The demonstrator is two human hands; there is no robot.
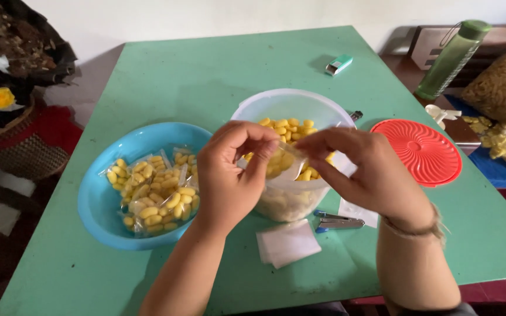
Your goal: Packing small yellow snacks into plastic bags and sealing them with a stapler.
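Pouch [291, 157], small and clear, pinched between left hand [232, 169] and right hand [361, 172] over the tub [317, 108] of yellow sweets. I judge it's being opened for filling; next calls for spreading its mouth. Filled packets lie in the blue bowl [101, 205] on the worktop [206, 76].

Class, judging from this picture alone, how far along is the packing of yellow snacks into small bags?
Done: the round blue plastic bowl already holds many filled small clear bags. In hand: the left hand and right hand pinch one small clear bag between them over the tub. Left: the clear plastic tub still holds loose yellow snacks, and a stack of empty clear bags lies unused on the green table.
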